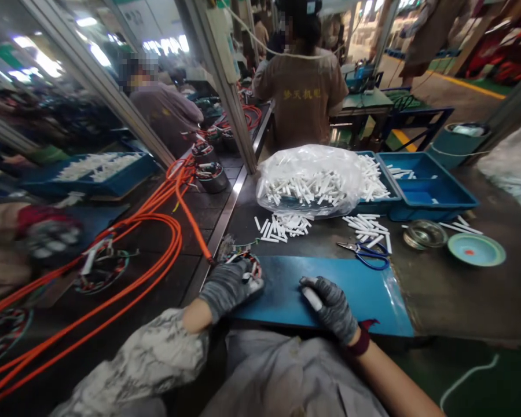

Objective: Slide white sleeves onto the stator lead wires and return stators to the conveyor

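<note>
Leftmost, a blue tray (132,175) holds white pieces (98,167); the left hand (228,288) grasps a wired ring (257,267); a clear bag (297,155) bulges with white tubes (306,188); the right hand (333,306) curls, grip unclear; a blue bin (440,204) contains few tubes

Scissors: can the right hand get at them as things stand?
Likely yes: the scissors lie ahead and to the right of the right hand, with only bare mat between, though white pieces crowd the handles.
</note>
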`<move>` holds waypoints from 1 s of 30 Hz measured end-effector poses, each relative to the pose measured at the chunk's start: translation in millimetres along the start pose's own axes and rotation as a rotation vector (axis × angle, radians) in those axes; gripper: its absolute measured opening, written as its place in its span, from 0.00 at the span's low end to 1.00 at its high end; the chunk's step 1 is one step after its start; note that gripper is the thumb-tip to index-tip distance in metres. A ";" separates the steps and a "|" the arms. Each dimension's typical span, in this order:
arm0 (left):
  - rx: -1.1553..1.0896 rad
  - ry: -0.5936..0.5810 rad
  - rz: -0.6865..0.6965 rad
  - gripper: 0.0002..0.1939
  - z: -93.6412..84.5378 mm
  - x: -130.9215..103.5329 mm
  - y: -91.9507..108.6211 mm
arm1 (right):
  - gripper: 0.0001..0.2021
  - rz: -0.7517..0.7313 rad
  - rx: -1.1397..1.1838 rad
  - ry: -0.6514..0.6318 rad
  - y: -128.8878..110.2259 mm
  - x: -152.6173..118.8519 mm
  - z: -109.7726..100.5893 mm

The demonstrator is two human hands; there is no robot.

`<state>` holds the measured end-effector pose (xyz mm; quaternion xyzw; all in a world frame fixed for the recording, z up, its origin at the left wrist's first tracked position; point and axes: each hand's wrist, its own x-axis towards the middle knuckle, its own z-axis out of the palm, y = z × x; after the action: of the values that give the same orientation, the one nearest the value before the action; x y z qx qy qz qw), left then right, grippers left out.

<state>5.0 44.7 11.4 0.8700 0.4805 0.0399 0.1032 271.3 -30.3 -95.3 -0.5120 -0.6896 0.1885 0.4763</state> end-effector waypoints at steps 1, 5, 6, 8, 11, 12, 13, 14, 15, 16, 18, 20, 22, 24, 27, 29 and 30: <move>-0.068 -0.030 0.026 0.11 -1.2 5.0 10.2 | 0.10 -0.003 0.039 0.011 -4.9 5.0 -0.7; -0.200 -0.111 0.226 0.22 -13.3 28.1 30.3 | 0.09 0.029 0.115 0.067 -18.7 22.8 -9.3; -0.177 -0.111 0.252 0.24 -15.7 33.5 31.3 | 0.09 0.058 0.119 0.072 -19.0 25.2 -12.6; -0.098 -0.114 0.262 0.24 -17.9 42.1 30.9 | 0.11 0.089 0.108 0.043 -16.3 27.2 -19.2; -0.031 -0.139 0.303 0.19 -15.4 46.9 27.5 | 0.15 0.002 0.088 -0.086 -9.3 27.8 -23.7; -0.032 -0.131 0.327 0.17 -13.6 46.2 25.7 | 0.17 -0.045 0.090 -0.133 -7.4 29.1 -23.0; -0.036 -0.119 0.349 0.16 -11.7 44.7 23.5 | 0.19 -0.085 0.095 -0.172 -5.9 31.6 -21.2; -0.037 -0.104 0.364 0.16 -9.8 42.5 21.2 | 0.20 -0.121 0.104 -0.205 -4.8 35.3 -18.5; -0.032 -0.088 0.366 0.16 -7.9 39.9 18.9 | 0.20 -0.157 0.118 -0.232 -4.1 40.3 -15.5; -0.024 -0.070 0.353 0.16 -6.2 37.0 16.8 | 0.21 -0.192 0.134 -0.254 -3.7 46.3 -12.5; 0.001 -0.037 0.304 0.16 -3.7 31.3 14.0 | 0.20 -0.241 0.170 -0.300 -3.6 60.5 -8.3; 0.045 0.010 0.247 0.17 -3.0 27.1 12.8 | 0.19 -0.233 0.227 -0.359 -4.4 76.4 -7.9; 0.101 0.024 0.227 0.18 -4.3 25.3 11.8 | 0.19 -0.178 0.291 -0.451 -5.9 92.9 -11.8; 0.133 -0.019 0.247 0.18 -6.8 26.0 9.6 | 0.21 -0.123 0.358 -0.589 -7.8 108.8 -18.6; 0.120 -0.099 0.282 0.19 -9.2 28.8 4.0 | 0.26 -0.064 0.441 -0.821 -11.1 127.1 -29.8; 0.093 -0.109 0.297 0.21 -8.1 29.6 0.8 | 0.27 -0.034 0.468 -0.898 -14.3 133.1 -33.8; 0.083 -0.102 0.298 0.21 -6.7 29.4 -0.3 | 0.27 -0.028 0.464 -0.904 -16.6 134.1 -33.9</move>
<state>19.5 70.6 17.0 0.9360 0.3417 -0.0095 0.0843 288.4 74.0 -4.6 -0.2507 -0.7734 0.5331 0.2340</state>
